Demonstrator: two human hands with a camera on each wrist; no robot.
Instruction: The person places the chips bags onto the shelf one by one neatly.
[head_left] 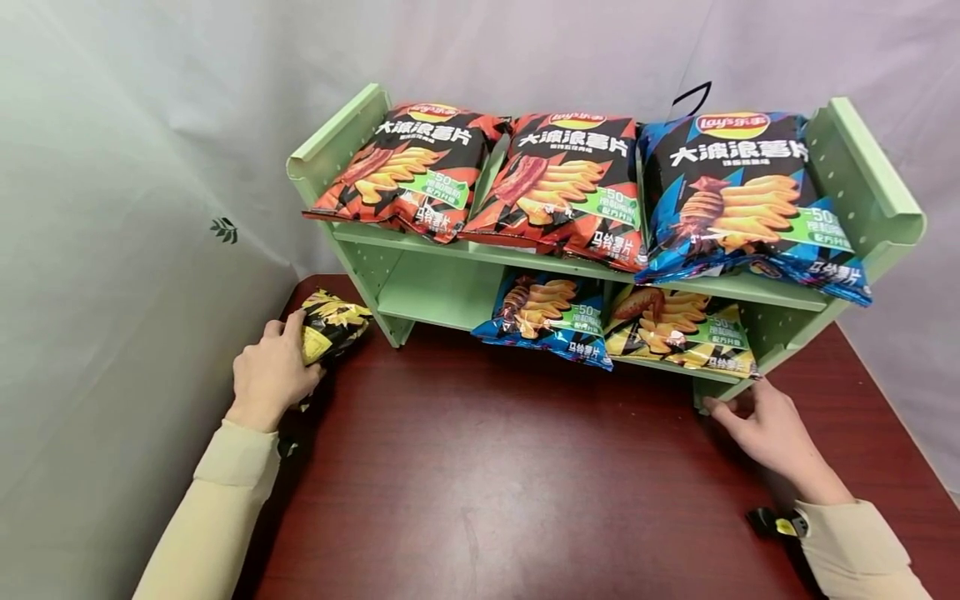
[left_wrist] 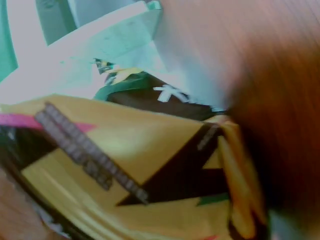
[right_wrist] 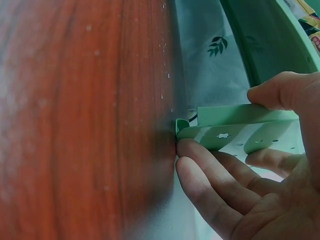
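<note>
At the left end of the table my left hand (head_left: 272,372) grips a yellow and black bag of chips (head_left: 333,323), beside the left end of a light green two-tier shelf (head_left: 435,287). The same bag (left_wrist: 115,155) fills much of the left wrist view, which is blurred. On the other side, my right hand (head_left: 772,429) holds the shelf's lower front right leg. In the right wrist view the thumb lies on one face of the green leg (right_wrist: 240,122), with fingers (right_wrist: 225,185) on the other.
Two red chip bags (head_left: 408,171) (head_left: 566,183) and a blue one (head_left: 738,187) lean on the upper tier. The lower tier holds a blue bag (head_left: 551,317) and a yellow bag (head_left: 678,329). Pale curtains (head_left: 135,208) hang round the dark red table (head_left: 487,467).
</note>
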